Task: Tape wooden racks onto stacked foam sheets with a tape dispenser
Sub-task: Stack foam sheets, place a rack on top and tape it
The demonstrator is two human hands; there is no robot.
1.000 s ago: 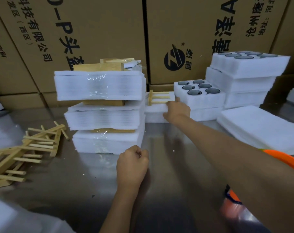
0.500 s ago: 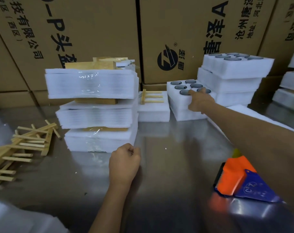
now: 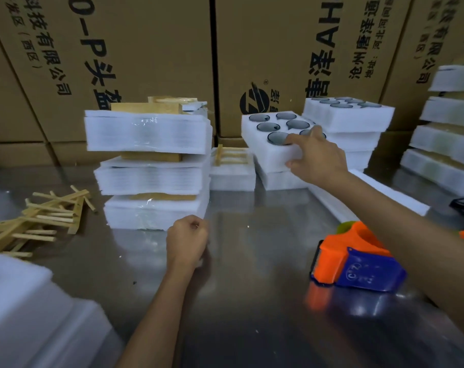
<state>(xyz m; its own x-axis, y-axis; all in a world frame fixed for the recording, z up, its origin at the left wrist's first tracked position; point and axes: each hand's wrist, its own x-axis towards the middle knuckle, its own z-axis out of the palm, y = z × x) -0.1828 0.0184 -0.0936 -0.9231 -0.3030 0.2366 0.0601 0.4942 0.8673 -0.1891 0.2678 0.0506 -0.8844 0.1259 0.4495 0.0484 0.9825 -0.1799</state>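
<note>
Setting: a reflective metal table (image 3: 252, 301), backed by a wall of printed cardboard cartons (image 3: 151, 49).

Completed: three taped foam bundles (image 3: 151, 166) are stacked left of centre, each wrapped in clear tape, with wooden pieces seen on or between them.

Pending: a foam stack with one wooden rack (image 3: 232, 155) laid on top, untaped as far as can be seen, stands just beside the bundles. Loose wooden racks (image 3: 39, 221) are heaped at far left. More foam is piled at right.

In hand: a holed foam tray (image 3: 273, 136) is gripped at its near corner by the right hand (image 3: 315, 158), fingers over the top, thumb at the side; it is tilted off the pile beneath.

Idle: the left hand (image 3: 187, 243) is fisted on the table, nothing visibly held. The tape dispenser (image 3: 355, 258) lies untouched at right.

Judgement: several units done, more left.
</note>
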